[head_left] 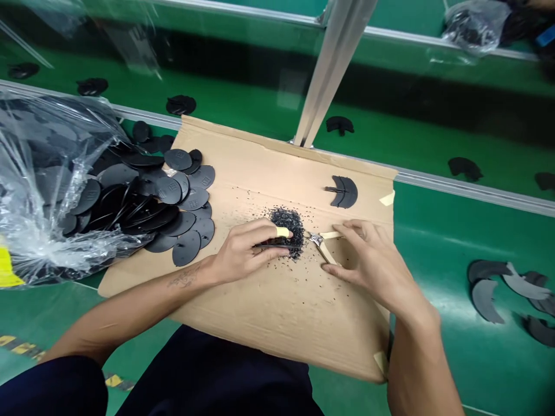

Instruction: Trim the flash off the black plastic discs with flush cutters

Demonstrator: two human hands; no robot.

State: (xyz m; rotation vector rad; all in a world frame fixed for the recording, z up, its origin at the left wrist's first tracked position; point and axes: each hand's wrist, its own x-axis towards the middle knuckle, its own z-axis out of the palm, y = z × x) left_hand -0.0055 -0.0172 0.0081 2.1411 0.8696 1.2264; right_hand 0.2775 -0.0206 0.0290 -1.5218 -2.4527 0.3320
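Between the thumb and fingers of my left hand (249, 248) is a thin black plastic part (271, 245), seen nearly edge-on and partly hidden by the fingers. One fingertip wears a yellow cover (283, 231). My right hand (375, 263) grips a pair of nippers (319, 239) by its pale handles, which are spread apart. The nippers' jaws point left toward the black part. Beneath the left fingertips lies a heap of small black plastic bits (288, 222), with more bits scattered around it.
Cardboard (260, 306) covers the work surface. Many black oval discs (187, 247) spill from a clear plastic bag (56, 167) at left. A curved black piece (344, 192) lies at the back right. Crescent-shaped pieces (486, 300) rest on the green surface at right. A metal post (329, 75) rises behind.
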